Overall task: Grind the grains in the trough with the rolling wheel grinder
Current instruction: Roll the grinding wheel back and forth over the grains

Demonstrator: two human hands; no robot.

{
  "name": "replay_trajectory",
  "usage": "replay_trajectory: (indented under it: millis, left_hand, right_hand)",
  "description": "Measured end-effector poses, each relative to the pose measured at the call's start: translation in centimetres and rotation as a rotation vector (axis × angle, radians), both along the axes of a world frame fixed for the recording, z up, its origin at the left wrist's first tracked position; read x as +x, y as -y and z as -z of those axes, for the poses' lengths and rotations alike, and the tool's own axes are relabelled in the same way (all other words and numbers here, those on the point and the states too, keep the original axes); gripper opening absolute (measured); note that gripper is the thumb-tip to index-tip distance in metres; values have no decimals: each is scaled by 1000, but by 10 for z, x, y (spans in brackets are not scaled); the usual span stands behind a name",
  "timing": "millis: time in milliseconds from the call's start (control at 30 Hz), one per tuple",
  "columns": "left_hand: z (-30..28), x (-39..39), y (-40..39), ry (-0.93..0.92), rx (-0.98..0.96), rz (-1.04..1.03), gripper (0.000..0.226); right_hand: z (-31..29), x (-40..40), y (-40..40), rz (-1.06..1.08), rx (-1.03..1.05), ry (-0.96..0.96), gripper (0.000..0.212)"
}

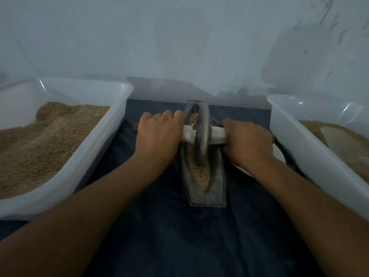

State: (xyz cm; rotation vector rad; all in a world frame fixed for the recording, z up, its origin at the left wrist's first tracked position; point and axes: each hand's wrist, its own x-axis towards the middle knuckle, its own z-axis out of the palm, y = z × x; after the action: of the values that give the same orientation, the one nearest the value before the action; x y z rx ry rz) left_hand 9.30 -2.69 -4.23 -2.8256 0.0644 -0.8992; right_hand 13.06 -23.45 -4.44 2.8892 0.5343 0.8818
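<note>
A grey boat-shaped trough [216, 186] lies lengthwise on a dark blue cloth, with tan grains [202, 174] along its groove. A grey rolling wheel [202, 132] stands upright in the groove near the far half. A pale-wrapped axle handle [217, 134] runs through the wheel, left and right. My left hand [157, 134] grips the left part of the handle, fingers curled over it. My right hand [247, 140] grips the right part the same way. The handle's brown left tip [135, 127] pokes out beyond my left hand.
A translucent plastic tub [111, 124] heaped with tan grain sits at the left. A second tub [295, 124] at the right holds grain and a pale scoop [339, 140]. A pale wall rises just behind the trough. The dark blue cloth [169, 236] covers the surface toward me.
</note>
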Motion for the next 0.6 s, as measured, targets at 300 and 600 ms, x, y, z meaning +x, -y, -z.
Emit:
replay_trajectory:
  millis: [300, 600]
  left_hand:
    - [1, 46, -5, 57, -15, 28, 8]
    - [2, 46, -5, 75, -19, 27, 9]
  right_hand:
    - [-6, 51, -8, -27, 62, -119, 40]
    - [-6, 52, -8, 14, 80, -184, 52]
